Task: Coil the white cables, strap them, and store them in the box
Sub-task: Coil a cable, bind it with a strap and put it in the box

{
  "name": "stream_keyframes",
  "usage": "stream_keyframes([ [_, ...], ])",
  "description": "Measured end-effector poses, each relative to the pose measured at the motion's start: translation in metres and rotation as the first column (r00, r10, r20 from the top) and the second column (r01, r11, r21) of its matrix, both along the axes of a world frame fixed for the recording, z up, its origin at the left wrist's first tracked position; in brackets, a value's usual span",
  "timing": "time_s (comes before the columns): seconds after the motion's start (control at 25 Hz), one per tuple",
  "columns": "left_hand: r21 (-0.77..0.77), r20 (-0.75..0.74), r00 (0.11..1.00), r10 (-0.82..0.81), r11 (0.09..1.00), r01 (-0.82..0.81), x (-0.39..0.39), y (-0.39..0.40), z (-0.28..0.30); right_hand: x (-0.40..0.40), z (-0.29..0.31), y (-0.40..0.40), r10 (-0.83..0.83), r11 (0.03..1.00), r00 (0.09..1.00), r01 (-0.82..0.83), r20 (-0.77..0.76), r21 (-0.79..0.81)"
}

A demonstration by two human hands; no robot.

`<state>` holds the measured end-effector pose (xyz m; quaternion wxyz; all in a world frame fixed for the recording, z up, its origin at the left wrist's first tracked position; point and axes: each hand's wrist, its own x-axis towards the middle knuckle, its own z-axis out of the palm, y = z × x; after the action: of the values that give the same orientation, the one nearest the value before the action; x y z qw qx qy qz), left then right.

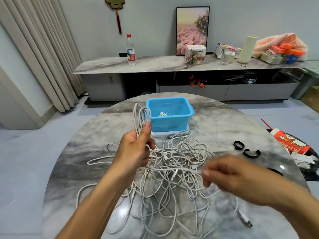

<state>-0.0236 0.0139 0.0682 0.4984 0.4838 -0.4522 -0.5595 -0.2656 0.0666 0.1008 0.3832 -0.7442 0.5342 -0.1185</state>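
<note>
A round desk (233, 121) with a glossy grey marbled top carries a loose tangle of thin white cables (172, 183). Behind it sits a smooth blue plastic box (170, 122), rectangular, with a coiled cable inside. The left hand (136, 149) grips a bunch of long narrow loops (140, 116) held upright, fingers curled, thumb pressed against them. The blurred right hand (229, 175) pinches one strand between thumb and fingertips. Two black straps (246, 150) lie curled to the right.

Home living room: low TV cabinet (172, 66), framed picture (192, 30), curtains (39, 49), round marble table (224, 121).
</note>
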Motion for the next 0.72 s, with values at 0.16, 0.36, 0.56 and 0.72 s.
stream_keyframes([
  [0.16,0.01,0.202,0.907,-0.369,0.927,0.375,-0.013,0.009,-0.005,-0.009,0.006,-0.007,-0.273,0.954,0.904,0.298,0.328,-0.028],
  [0.36,0.109,0.241,0.722,-0.649,0.757,0.644,-0.03,0.028,-0.011,-0.006,0.001,-0.008,-0.438,0.898,0.787,0.41,0.435,0.161],
  [0.56,0.081,0.168,0.721,-0.673,0.738,0.67,-0.037,0.034,-0.008,0.002,0.0,-0.011,-0.554,0.82,0.436,0.138,0.709,0.556],
  [0.72,0.06,0.111,0.827,-0.551,0.834,0.548,-0.037,0.035,-0.015,0.011,-0.005,-0.012,-0.539,0.826,0.282,-0.004,0.794,0.563],
])
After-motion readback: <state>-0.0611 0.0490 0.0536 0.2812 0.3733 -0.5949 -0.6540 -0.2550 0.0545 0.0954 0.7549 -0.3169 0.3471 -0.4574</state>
